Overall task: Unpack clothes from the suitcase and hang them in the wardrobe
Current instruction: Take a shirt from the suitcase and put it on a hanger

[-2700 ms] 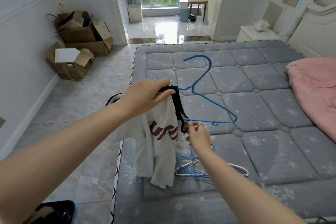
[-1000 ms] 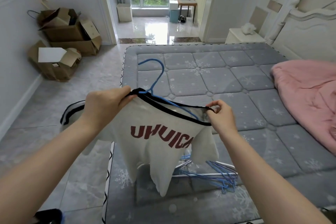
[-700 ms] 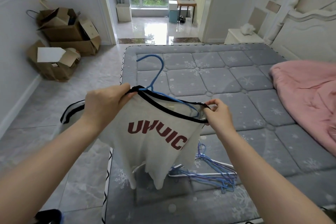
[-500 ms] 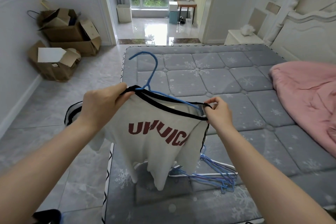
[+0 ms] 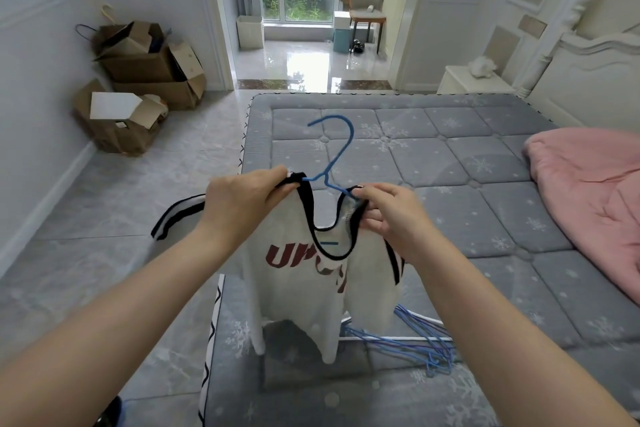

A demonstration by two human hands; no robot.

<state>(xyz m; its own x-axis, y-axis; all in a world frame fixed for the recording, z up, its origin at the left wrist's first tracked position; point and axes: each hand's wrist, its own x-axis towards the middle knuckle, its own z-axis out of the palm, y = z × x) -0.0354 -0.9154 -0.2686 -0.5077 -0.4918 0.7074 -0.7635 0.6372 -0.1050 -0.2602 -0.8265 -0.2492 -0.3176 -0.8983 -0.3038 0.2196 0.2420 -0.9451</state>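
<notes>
White T-shirt with black-trimmed collar (image 5: pixel 298 284) hangs between two hands, left hand (image 5: pixel 242 201) and right hand (image 5: pixel 389 215) each pinching the collar around a blue wire hanger (image 5: pixel 334 156).

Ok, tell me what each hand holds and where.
Left hand grips the white shirt at its black collar; right hand pinches the collar's other side against the blue hanger.

Single head-worn wide-angle view, looked forward and down from above the bed (image 5: pixel 450 184) foot, hands close below the lens, faced the far doorway (image 5: pixel 304 10), floor at left, no second view.
</notes>
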